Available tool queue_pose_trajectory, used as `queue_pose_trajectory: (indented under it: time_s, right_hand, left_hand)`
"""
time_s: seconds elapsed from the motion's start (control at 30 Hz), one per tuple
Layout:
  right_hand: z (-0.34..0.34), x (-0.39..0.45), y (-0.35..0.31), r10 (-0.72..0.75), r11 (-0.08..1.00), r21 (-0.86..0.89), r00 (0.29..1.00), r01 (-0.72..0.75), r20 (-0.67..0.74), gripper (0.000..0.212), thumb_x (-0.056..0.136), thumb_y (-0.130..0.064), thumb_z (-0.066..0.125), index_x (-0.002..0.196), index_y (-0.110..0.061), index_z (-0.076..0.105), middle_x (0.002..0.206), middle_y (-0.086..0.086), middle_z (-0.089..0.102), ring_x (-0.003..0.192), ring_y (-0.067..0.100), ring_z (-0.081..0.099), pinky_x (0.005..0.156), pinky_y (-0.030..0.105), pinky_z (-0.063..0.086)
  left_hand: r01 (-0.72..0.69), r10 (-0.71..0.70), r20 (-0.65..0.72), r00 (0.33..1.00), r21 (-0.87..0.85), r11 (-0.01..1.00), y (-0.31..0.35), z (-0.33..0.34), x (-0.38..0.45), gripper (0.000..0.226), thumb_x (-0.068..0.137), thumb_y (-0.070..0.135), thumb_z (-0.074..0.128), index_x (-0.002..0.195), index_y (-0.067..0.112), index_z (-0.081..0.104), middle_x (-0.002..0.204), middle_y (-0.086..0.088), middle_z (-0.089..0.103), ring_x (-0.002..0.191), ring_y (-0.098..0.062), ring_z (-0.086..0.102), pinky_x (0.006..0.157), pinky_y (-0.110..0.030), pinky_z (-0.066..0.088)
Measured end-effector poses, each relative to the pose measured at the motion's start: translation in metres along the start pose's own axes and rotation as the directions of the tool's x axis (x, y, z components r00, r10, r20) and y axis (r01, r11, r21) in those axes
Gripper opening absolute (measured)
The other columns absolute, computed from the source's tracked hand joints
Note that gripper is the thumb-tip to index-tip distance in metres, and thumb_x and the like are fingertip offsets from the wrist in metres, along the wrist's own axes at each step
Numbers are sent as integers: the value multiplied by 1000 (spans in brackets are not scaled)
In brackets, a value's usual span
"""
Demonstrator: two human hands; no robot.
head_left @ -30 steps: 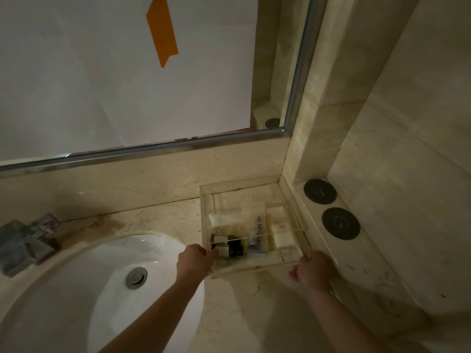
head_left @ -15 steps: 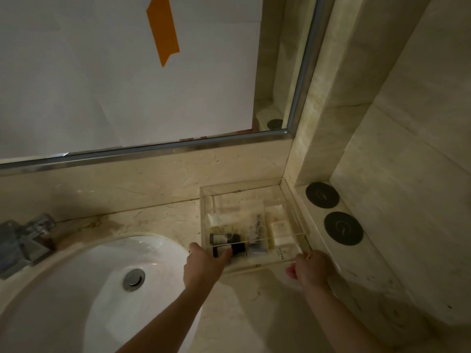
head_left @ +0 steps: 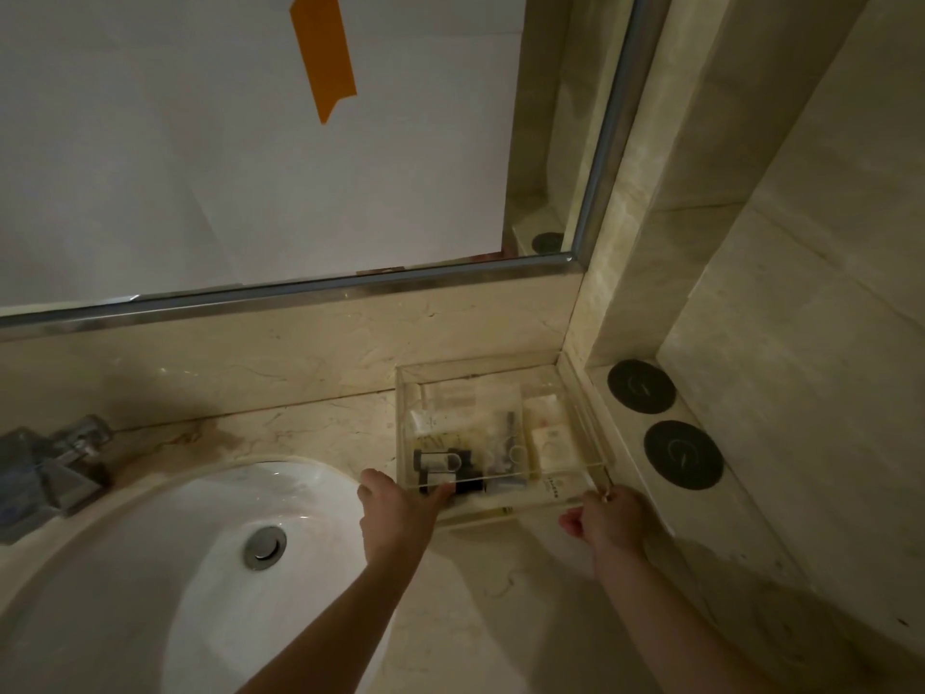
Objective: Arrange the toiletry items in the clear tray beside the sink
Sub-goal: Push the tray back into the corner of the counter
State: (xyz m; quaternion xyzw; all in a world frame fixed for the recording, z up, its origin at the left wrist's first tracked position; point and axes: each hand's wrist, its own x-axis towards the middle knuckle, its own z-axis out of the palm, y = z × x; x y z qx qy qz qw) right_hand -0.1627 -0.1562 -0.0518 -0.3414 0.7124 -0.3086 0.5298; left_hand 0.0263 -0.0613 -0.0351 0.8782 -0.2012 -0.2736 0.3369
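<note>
surface: beige marble counter [head_left: 310,433], white sink [head_left: 150,568] at lower left of the frame.
room: mirror [head_left: 200,142] above, tiled wall at right.
clear tray [head_left: 500,365]: centre right, in the corner, toiletry items [head_left: 450,465] inside.
left hand [head_left: 395,508]: fingers gripping the tray's near left corner.
right hand [head_left: 608,515]: fingers curled at the near right corner; grip unclear.
open room: bare counter below the tray.

A hotel-style bathroom: white sink [head_left: 150,568] and chrome tap [head_left: 55,468] left of the left hand [head_left: 395,513], marble counter [head_left: 310,433], mirror [head_left: 250,142] above.
</note>
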Motion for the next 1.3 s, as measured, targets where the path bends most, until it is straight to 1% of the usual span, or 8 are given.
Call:
queue_pose_trajectory:
  time_s: [0.2, 0.37, 0.53, 0.7, 0.87, 0.97, 1.1, 1.3]
  right_hand:
    - [7, 4, -9, 64, 988, 139, 996, -72, 61, 23, 90, 5, 50, 112, 0, 56, 87, 20, 66, 67, 27, 66, 52, 31, 55]
    - [11, 7, -13, 84, 972, 211, 993, -99, 80, 26, 91, 5, 49, 115, 0, 55, 93, 21, 66, 76, 30, 67, 63, 36, 58]
    - [17, 10, -18, 97, 961, 257, 994, -104, 42, 29, 91, 7, 46, 118, 3, 53, 84, 19, 63, 68, 28, 63, 57, 35, 55]
    - [23, 10, -20, 120, 937, 324, 992, -129, 49, 31, 87, 12, 46, 116, 4, 54, 100, 26, 65, 72, 29, 65, 43, 26, 55]
    - [27, 7, -28, 172, 860, 461, 975, -218, 140, 19, 93, 0, 45, 111, -2, 49, 96, 21, 62, 90, 32, 64, 75, 38, 55]
    - [28, 7, -33, 187, 857, 459, 972, -233, 143, 22, 92, 4, 45, 110, -8, 47, 87, 17, 61, 81, 28, 63, 69, 34, 54]
    - [27, 4, -33, 184, 874, 425, 970, -236, 159, 21, 90, 8, 47, 104, -7, 50, 86, 16, 61, 86, 29, 62, 79, 35, 53]
    - [22, -4, -24, 194, 925, 302, 971, -229, 140, 14, 90, 6, 44, 90, 0, 56, 80, 17, 60, 68, 23, 58, 47, 26, 54]
  left_hand:
    - [-69, 69, -15, 998, 0, 998, 4, 3, 4, 77, 66, 41, 83, 118, 10, 36, 123, -13, 42, 106, -30, 54, 94, -42, 53]
    - [-48, 49, 10, 999, -71, 996, 4, 5, 5, 89, 64, 38, 85, 130, 9, 34, 131, -11, 39, 112, -30, 53, 96, -42, 52]
    - [-158, 161, 109, 981, -31, 987, -8, 0, 4, 102, 55, 29, 91, 137, 11, 33, 135, -8, 36, 121, -27, 47, 101, -45, 49]
    - [-272, 269, 41, 962, 113, 956, -7, -5, 9, 81, 65, 29, 85, 130, 11, 41, 127, -7, 45, 96, -13, 46, 92, -34, 50]
    - [-305, 310, 7, 951, 204, 930, -2, -6, 20, 63, 69, 33, 81, 115, 12, 44, 112, -6, 52, 86, -16, 51, 79, -35, 54]
    - [-336, 342, 24, 939, 263, 904, 0, -6, 23, 61, 68, 35, 81, 112, 13, 44, 106, -4, 54, 84, -19, 57, 75, -35, 57]
    - [-354, 358, 44, 933, 291, 889, 0, -7, 26, 63, 67, 36, 82, 111, 14, 43, 106, -5, 55, 87, -22, 60, 76, -37, 58]
    - [-334, 319, 103, 942, 234, 913, -5, -18, 26, 61, 71, 28, 81, 119, 13, 46, 116, -4, 54, 97, -19, 59, 86, -34, 56]
